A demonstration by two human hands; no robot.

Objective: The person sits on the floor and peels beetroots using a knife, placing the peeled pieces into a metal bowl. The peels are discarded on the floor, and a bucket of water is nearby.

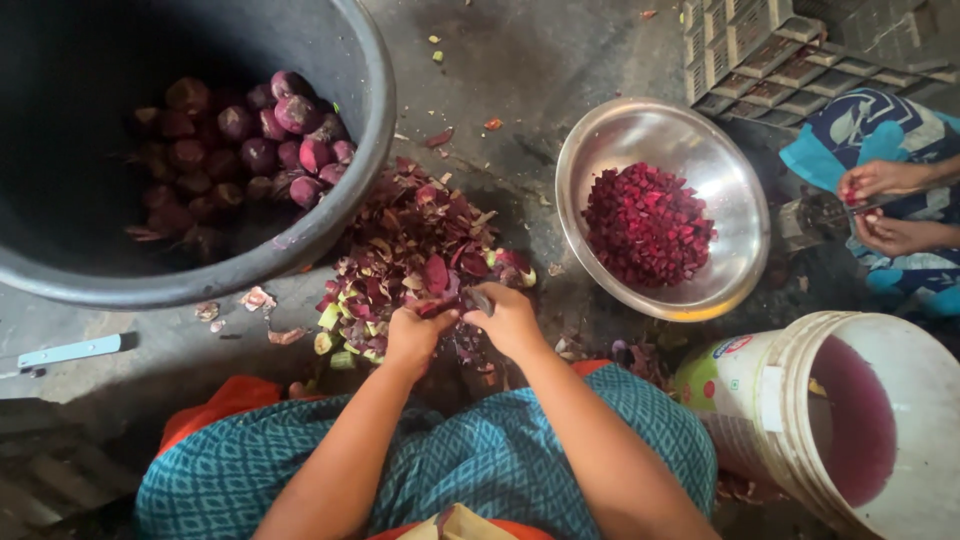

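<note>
Over the peel heap [415, 250], my left hand [415, 338] grips a beetroot [437, 305]; my right hand [512, 320] clasps a knife [478, 298].

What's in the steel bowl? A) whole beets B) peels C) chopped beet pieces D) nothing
C: the steel bowl holds a heap of small dark-red chopped beet pieces; the whole beets sit in the black tub, and the peels lie on the floor in front of the person's hands.
</note>
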